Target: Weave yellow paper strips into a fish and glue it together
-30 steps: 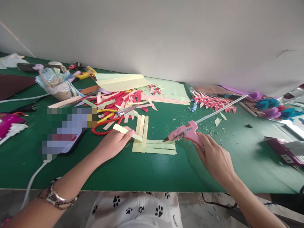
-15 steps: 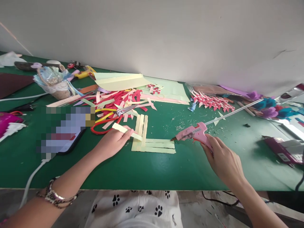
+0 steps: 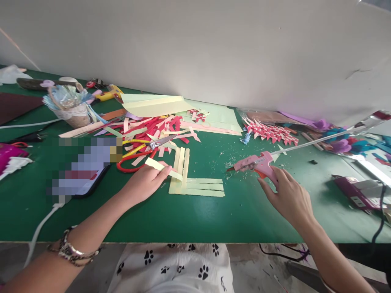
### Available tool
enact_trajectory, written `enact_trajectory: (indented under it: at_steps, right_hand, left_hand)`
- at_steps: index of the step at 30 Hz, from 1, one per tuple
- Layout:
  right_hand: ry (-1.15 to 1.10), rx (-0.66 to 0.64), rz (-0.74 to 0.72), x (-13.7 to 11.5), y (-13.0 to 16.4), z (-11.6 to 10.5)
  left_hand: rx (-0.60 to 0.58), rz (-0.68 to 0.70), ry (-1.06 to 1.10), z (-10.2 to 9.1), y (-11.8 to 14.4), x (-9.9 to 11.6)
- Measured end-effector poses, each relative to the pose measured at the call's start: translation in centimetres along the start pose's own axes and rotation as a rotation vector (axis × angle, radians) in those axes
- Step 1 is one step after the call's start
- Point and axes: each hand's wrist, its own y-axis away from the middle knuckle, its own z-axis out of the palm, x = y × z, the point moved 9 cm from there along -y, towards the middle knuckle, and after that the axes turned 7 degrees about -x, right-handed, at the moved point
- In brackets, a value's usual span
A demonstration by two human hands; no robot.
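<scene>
My left hand (image 3: 152,179) pinches a pale yellow paper strip (image 3: 154,164) between thumb and fingers. Under the strip's end, several pale yellow strips form a flat L-shaped piece (image 3: 175,188) on the table, with strips running up and strips running right. My right hand (image 3: 288,195) is at the handle of a pink glue gun (image 3: 259,161), its fingers round the handle and the thumb a little off it. The gun's nozzle points left, right of the strip ends and apart from them. A clear glue stick (image 3: 308,143) protrudes from its back.
Scissors (image 3: 152,145) lie by a heap of red and pink paper strips (image 3: 159,128). A phone (image 3: 88,171) on a cable is left of my left hand. Behind are pale green sheets (image 3: 214,114) and a red-and-pink woven piece (image 3: 271,131). A purple power strip (image 3: 354,191) sits at right.
The glue gun has moved right and slightly away from me, its nozzle leaving the strip ends. My right thumb has loosened from the handle. My left hand keeps its place with the strip.
</scene>
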Motion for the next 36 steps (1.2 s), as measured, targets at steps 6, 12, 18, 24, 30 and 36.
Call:
enact_trajectory:
  at_steps: [6, 12, 18, 24, 30, 36]
  right_hand:
    - [-0.196, -0.137, -0.028, -2.4, -5.7, 2.8]
    - [-0.18, -0.132, -0.105, -6.5, -8.6, 2.9]
    - [-0.576, -0.243, -0.469, -14.5, -5.2, -2.8]
    - [-0.89, -0.49, -0.504, -19.0, -3.9, -1.7]
    - [-1.061, -0.496, -0.385, -16.8, -4.9, -0.3]
    - [-1.039, -0.53, -0.291, -14.8, -4.5, 1.0]
  left_hand:
    - [0.029, 0.04, -0.087, -0.3, 0.4, 1.3]
    - [0.248, 0.224, -0.439, -1.2, 0.8, 4.2]
    - [0.326, 0.339, -0.694, -0.9, 0.8, 7.6]
    - [0.282, 0.459, -0.666, 0.0, 0.7, 9.3]
    - [0.245, 0.389, -0.643, -0.3, 1.1, 7.2]
    - [0.153, 0.316, -0.559, -0.2, 1.5, 3.9]
